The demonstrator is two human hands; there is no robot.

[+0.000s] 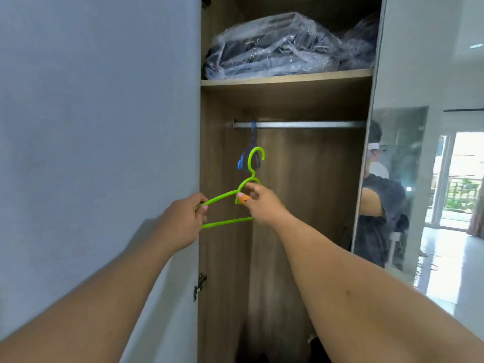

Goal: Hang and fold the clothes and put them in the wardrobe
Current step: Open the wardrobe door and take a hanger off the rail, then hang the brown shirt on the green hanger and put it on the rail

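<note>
Risk is small but real: left hand [183,218] grips the end of the green hanger [225,199], right hand [258,203] pinches it near the neck, in front of the open wardrobe [225,258]. Its hook could catch the blue hanger [247,158] on the rail [301,124] and pull it off.

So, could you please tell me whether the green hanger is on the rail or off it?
Off. The green hanger is held in both hands, its hook below the rail and clear of it.
</note>
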